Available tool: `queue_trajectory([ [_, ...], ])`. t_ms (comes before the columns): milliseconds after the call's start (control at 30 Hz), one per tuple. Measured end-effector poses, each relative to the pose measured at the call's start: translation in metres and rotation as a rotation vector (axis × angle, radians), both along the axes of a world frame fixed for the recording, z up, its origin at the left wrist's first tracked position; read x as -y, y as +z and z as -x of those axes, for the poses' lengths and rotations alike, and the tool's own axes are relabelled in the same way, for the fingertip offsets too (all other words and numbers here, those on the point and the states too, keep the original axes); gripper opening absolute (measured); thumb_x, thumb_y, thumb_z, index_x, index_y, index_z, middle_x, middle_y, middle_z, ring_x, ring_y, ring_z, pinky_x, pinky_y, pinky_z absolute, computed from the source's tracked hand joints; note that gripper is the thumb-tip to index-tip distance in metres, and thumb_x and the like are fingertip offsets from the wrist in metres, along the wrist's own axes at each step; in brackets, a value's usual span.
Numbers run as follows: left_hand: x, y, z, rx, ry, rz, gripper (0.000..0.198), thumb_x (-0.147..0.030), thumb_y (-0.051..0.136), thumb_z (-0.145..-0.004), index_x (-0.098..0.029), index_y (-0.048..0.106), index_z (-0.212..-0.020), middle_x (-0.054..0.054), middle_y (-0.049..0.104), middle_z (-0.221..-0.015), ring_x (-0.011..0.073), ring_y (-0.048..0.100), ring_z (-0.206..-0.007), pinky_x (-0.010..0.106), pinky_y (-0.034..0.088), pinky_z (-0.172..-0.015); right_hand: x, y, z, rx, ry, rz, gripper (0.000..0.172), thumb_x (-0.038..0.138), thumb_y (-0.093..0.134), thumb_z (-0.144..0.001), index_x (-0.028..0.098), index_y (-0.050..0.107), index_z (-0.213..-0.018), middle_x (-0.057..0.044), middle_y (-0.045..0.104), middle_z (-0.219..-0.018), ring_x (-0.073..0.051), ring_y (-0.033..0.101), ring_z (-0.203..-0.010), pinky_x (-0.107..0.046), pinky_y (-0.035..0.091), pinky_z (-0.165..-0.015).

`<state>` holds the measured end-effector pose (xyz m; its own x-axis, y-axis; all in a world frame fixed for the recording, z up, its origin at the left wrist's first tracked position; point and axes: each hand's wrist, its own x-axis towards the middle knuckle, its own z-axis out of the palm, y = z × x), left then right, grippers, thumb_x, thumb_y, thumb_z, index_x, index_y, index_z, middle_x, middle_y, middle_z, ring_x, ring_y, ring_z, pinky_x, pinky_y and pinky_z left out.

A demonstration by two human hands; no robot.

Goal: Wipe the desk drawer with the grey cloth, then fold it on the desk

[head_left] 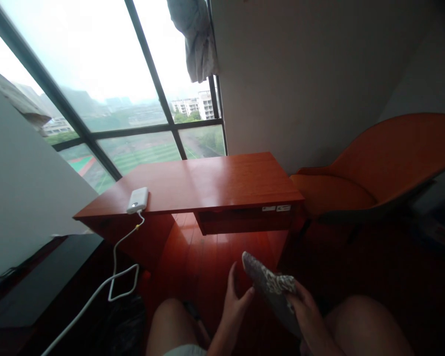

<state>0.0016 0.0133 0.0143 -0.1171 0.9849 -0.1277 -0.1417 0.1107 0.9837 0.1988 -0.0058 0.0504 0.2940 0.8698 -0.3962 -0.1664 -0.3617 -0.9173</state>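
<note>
Head view: a person sits looking down past their bare knees at a red wooden floor, with a desk ahead and a window beyond.
Right hand (307, 309): fingers curled around a grey patterned cloth (270, 289), thumb pressed on its top face, gripping it near the lower end.
Cloth: flat and stiff-looking, tilted up and to the left, its rounded free end pointing toward the desk; it sits low in the centre, between the knees. What kind of item it is cannot be told.
Left hand (234, 301): fingers spread loosely, thumb raised apart from the rest; fingertips (249, 292) just beside the underside of the cloth, perhaps touching it, but contact cannot be told. It grips nothing.
Desk (215, 185): red-brown wood, against the window, in front of the hands and well apart from them.
Drawer (244, 217): a shallow open slot under the desk top on the right; its inside is dark, contents cannot be told.
Charger (137, 200): small white block on the desk's near left edge, with a white cable (114, 277) dropping off the edge and looping to the floor.
Chair (378, 173): orange, curved, to the right of the desk.
Window (107, 89): dark frame, hazy buildings and a green field outside.
Curtain (196, 34): grey, bunched at the top.
</note>
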Motion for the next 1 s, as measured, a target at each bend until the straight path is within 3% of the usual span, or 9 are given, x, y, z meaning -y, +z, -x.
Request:
queue_trajectory([
  [133, -0.005, 0.047, 0.004, 0.187, -0.298, 0.01, 0.086, -0.049, 0.077, -0.067, -0.022, 0.042, -0.14, 0.014, 0.047, -0.143, 0.0324, 0.043, -0.132, 0.04, 0.039, -0.106, -0.009, 0.02, -0.006, -0.218, -0.041, 0.048, 0.035, 0.035, 0.066, -0.065, 0.024, 0.065, -0.098, 0.001, 0.076, -0.087, -0.022, 0.067, -0.086, -0.031, 0.051, -0.073],
  [267, 0.002, 0.065, -0.002, 0.303, -0.465, 0.102, 0.061, -0.044, 0.077, -0.069, -0.016, 0.061, -0.121, 0.013, 0.067, -0.115, 0.0318, 0.061, -0.107, 0.039, 0.048, -0.092, -0.021, 0.033, -0.009, -0.364, 0.0, -0.009, 0.023, 0.029, 0.064, -0.066, 0.022, 0.064, -0.088, 0.003, 0.073, -0.071, -0.018, 0.066, -0.071, -0.03, 0.05, -0.067],
  [400, 0.004, 0.06, -0.017, 0.345, -0.366, 0.132, 0.052, -0.04, 0.079, -0.064, -0.015, 0.065, -0.108, 0.009, 0.071, -0.095, 0.0252, 0.065, -0.086, 0.032, 0.051, -0.075, -0.031, 0.027, -0.013, -0.135, 0.036, -0.08, 0.029, 0.038, 0.063, -0.069, 0.021, 0.063, -0.092, -0.001, 0.073, -0.084, -0.02, 0.066, -0.081, -0.033, 0.051, -0.077],
  [500, 0.002, 0.058, -0.025, 0.192, -0.142, 0.058, 0.039, -0.034, 0.076, -0.065, -0.016, 0.066, -0.098, 0.004, 0.069, -0.085, 0.0199, 0.062, -0.077, 0.025, 0.048, -0.067, -0.033, 0.018, -0.012, 0.206, -0.017, -0.166, 0.046, 0.048, 0.063, -0.069, 0.021, 0.058, -0.105, -0.008, 0.068, -0.109, -0.024, 0.064, -0.096, -0.038, 0.049, -0.091],
  [567, 0.002, 0.061, -0.028, 0.018, 0.021, -0.015, 0.026, -0.03, 0.07, -0.07, -0.017, 0.066, -0.092, 0.001, 0.068, -0.08, 0.0175, 0.06, -0.073, 0.023, 0.046, -0.065, -0.03, 0.018, -0.006, 0.318, -0.048, -0.167, 0.05, 0.053, 0.061, -0.069, 0.021, 0.056, -0.107, -0.011, 0.065, -0.114, -0.025, 0.063, -0.101, -0.042, 0.047, -0.095],
  [633, 0.004, 0.063, -0.032, -0.138, 0.083, -0.081, 0.019, -0.027, 0.064, -0.075, -0.017, 0.066, -0.09, 0.0, 0.067, -0.077, 0.0171, 0.059, -0.071, 0.024, 0.046, -0.064, -0.024, 0.024, 0.006, 0.186, 0.049, -0.121, 0.048, 0.056, 0.058, -0.072, 0.022, 0.055, -0.106, -0.011, 0.066, -0.113, -0.026, 0.063, -0.102, -0.042, 0.049, -0.093],
  [767, 0.016, 0.061, -0.041, -0.396, -0.036, -0.293, 0.028, -0.019, 0.055, -0.08, -0.021, 0.067, -0.105, 0.006, 0.069, -0.099, 0.0231, 0.063, -0.091, 0.033, 0.051, -0.081, -0.016, 0.045, 0.033, -0.114, 0.283, -0.112, 0.047, 0.055, 0.057, -0.074, 0.023, 0.054, -0.109, -0.007, 0.068, -0.114, -0.025, 0.063, -0.107, -0.039, 0.049, -0.094],
  [867, 0.024, 0.059, -0.046, -0.505, -0.072, -0.424, 0.038, -0.017, 0.054, -0.081, -0.023, 0.063, -0.118, 0.011, 0.065, -0.118, 0.0264, 0.058, -0.111, 0.043, 0.046, -0.098, -0.018, 0.056, 0.042, -0.065, 0.243, -0.136, 0.048, 0.054, 0.061, -0.072, 0.021, 0.056, -0.107, -0.007, 0.071, -0.106, -0.025, 0.064, -0.103, -0.038, 0.048, -0.094],
  [1000, 0.027, 0.061, -0.049, -0.445, 0.043, -0.328, 0.03, -0.029, 0.055, -0.087, -0.022, 0.065, -0.114, 0.013, 0.064, -0.12, 0.0269, 0.058, -0.112, 0.043, 0.047, -0.098, -0.019, 0.062, 0.044, -0.072, 0.149, -0.035, 0.051, 0.058, 0.056, -0.073, 0.017, 0.061, -0.103, -0.009, 0.073, -0.103, -0.025, 0.065, -0.1, -0.038, 0.047, -0.094],
])
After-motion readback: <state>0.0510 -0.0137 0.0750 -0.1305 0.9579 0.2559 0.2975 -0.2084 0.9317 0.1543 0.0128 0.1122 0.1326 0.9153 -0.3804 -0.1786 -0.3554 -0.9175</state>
